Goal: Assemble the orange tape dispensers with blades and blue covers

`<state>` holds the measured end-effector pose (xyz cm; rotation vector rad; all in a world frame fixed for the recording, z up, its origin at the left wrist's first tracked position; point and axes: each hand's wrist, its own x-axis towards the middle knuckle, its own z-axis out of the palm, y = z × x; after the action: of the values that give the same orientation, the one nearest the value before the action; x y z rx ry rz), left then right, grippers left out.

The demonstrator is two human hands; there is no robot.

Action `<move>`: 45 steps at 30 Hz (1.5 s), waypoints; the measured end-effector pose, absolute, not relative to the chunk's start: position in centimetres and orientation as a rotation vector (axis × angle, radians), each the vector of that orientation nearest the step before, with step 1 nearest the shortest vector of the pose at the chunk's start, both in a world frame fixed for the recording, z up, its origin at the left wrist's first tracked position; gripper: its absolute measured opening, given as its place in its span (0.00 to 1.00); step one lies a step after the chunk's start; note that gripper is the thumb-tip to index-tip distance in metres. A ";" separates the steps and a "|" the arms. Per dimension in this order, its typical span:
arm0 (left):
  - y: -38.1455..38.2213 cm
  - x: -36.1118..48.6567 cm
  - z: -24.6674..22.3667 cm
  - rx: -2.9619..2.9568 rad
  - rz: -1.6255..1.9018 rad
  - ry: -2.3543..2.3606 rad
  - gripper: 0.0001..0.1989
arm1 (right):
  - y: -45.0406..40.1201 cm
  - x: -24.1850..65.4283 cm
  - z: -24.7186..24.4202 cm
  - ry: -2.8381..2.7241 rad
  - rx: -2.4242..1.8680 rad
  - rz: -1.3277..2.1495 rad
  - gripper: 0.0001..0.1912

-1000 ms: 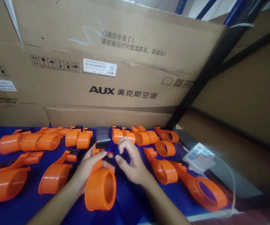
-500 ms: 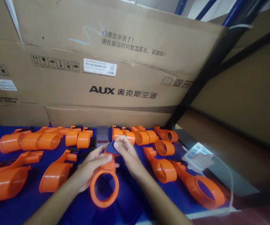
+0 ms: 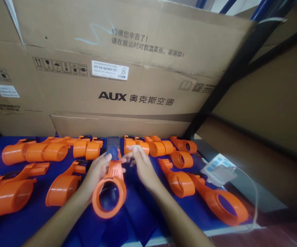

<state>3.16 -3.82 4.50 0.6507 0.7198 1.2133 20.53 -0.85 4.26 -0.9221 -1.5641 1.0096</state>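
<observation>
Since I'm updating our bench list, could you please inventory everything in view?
Ring-shaped holders: roughly fifteen, orange, spread over the table
Held holder: one, orange, front centre
Folded-looking piece: one, dark blue, at the held holder's top
Table: one, blue, beneath
Phone: one, dark, back centre
Flat packet: one, white and blue, right
Cord: one, pale, right
Cartons: at least two, brown, behind and right
Rack post: one, black, right
Left grip: one, bare, on held holder
Right grip: one, bare, beside it

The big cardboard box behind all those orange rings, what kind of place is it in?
Maybe a storeroom or workshop: a big cardboard box stands by a dark metal frame, and many orange plastic rings lie on a blue table.
</observation>
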 end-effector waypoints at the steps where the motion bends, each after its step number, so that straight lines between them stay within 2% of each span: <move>1: -3.8 2.7 4.9 0.611 1.237 0.690 0.27 | -0.8 20.7 4.1 -1.632 -0.955 0.960 0.13; 5: -3.5 1.2 5.9 0.470 1.410 0.587 0.26 | -1.7 20.5 3.6 -2.080 -0.990 0.788 0.04; 10: -3.1 1.0 5.8 0.411 1.538 0.583 0.22 | -3.1 19.2 3.6 -2.248 -0.841 0.655 0.08; 18: -3.7 2.1 6.3 0.530 1.497 0.643 0.25 | -2.6 19.3 3.7 -2.333 -0.832 0.695 0.09; 23: -3.8 2.7 6.0 0.543 1.510 0.584 0.21 | -1.3 20.6 3.8 -2.114 -1.059 0.585 0.08; 29: -4.5 3.5 5.0 0.557 1.119 0.558 0.24 | -0.1 22.5 4.2 -1.700 -1.193 0.493 0.05; 34: -4.7 4.0 4.4 0.538 1.030 0.584 0.23 | -0.2 22.5 4.8 -1.545 -1.083 0.759 0.04; 39: -3.8 3.7 4.0 0.493 1.207 0.615 0.20 | -0.8 21.7 5.5 -1.477 -0.862 1.218 0.13; 45: -3.1 3.2 4.4 0.453 1.351 0.537 0.16 | -1.4 21.7 5.7 -1.628 -0.753 1.441 0.15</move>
<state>3.25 -3.09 4.39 0.4530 0.5367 1.3510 21.67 -1.35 5.70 -0.7529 -1.6283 1.4410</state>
